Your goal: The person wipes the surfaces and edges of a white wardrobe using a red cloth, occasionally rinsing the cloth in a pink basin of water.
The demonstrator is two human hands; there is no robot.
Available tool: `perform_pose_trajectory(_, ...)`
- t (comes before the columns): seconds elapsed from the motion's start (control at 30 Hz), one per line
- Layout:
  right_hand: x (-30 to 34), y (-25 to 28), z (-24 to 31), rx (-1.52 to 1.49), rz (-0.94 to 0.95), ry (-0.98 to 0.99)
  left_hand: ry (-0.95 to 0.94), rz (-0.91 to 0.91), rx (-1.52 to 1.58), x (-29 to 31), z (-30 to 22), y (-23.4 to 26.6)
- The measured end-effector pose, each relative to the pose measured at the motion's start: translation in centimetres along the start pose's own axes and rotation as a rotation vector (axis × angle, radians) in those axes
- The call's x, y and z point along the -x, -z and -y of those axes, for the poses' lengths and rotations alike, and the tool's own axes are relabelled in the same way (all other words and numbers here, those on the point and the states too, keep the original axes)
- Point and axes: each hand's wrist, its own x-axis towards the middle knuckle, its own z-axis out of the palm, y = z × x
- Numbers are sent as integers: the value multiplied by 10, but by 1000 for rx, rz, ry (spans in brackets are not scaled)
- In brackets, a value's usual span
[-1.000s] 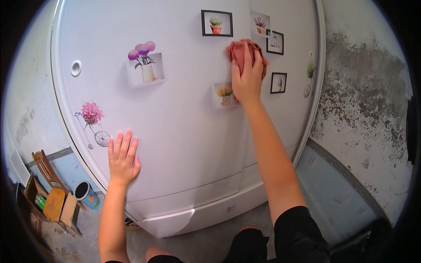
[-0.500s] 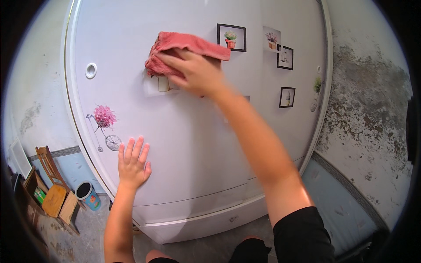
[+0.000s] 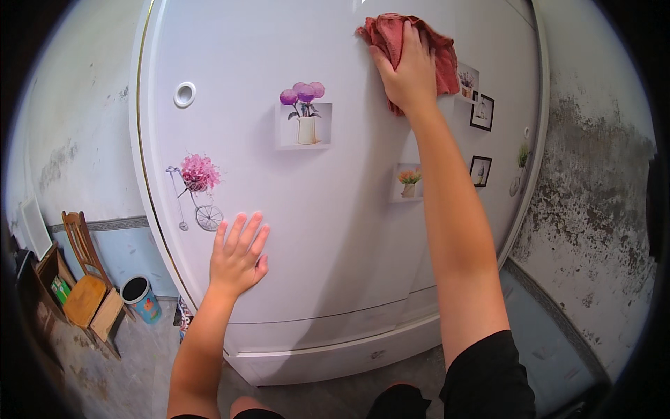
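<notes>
A white wardrobe (image 3: 300, 244) with printed pictures on its sliding doors fills the middle of the view. High on it, right of centre, my right hand (image 3: 410, 75) presses a crumpled red cleaning cloth (image 3: 447, 66) against the surface, fingers laid over the cloth. My left hand (image 3: 239, 258) rests palm down on the lower left of the door, fingers spread, holding nothing. Just above it is a printed bicycle with pink flowers (image 3: 201, 188). A printed vase with purple flowers (image 3: 306, 129) shows between the two hands.
A round recessed door pull (image 3: 185, 95) sits at the door's upper left. On the floor at left stand a wooden chair (image 3: 87, 297) and a blue bin (image 3: 144, 307). Dark mould stains the right wall (image 3: 593, 167). The wardrobe's base (image 3: 335, 359) juts out near my legs.
My right hand has swept the cloth to the right and upward, uncovering the purple-flower print. The left hand stays flat on the door. The whole view has shifted slightly.
</notes>
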Motion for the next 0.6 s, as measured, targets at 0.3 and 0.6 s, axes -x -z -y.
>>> perform_pose_trajectory(0.3,28,16,38,-233,72,162,0,15,-9,0,-2,-2)
perform_pose_trajectory(0.6,-14,81,78,-1186,501,-238,-29,32,29,3,0,2)
